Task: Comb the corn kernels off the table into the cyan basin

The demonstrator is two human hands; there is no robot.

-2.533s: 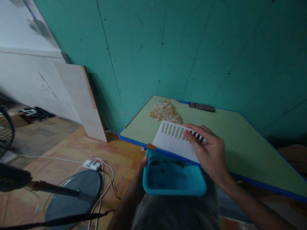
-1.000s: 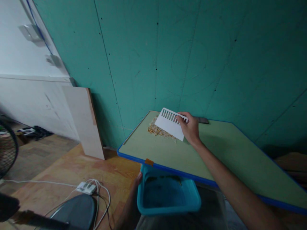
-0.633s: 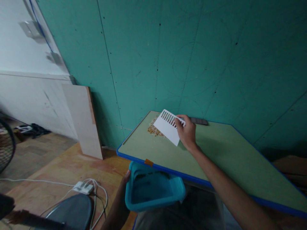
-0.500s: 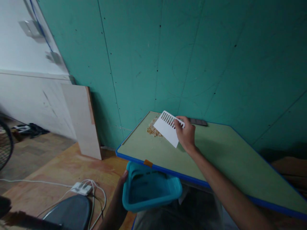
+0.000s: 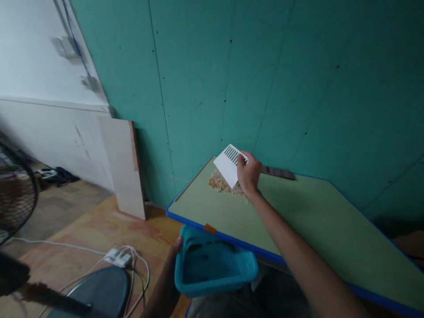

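My right hand (image 5: 248, 173) is closed on a white plastic scraper (image 5: 228, 165) with a row of slots along one edge. It holds the scraper tilted over a small pile of tan grains (image 5: 221, 183) at the far left corner of the green table (image 5: 298, 212). My left hand (image 5: 175, 251) grips the left rim of a teal plastic tub (image 5: 215, 267), held below the table's blue front edge. Only its thumb and wrist show.
A dark phone (image 5: 278, 173) lies at the table's back edge by the teal wall. A power strip (image 5: 118, 257) with white cables, a fan base (image 5: 96, 292) and a fan cage (image 5: 15, 190) stand on the wooden floor at left. A board (image 5: 124, 168) leans against the wall.
My right hand carried the scraper from the table's front edge back to the grain pile, then lifted it behind the pile. The tub shifted slightly left under the edge.
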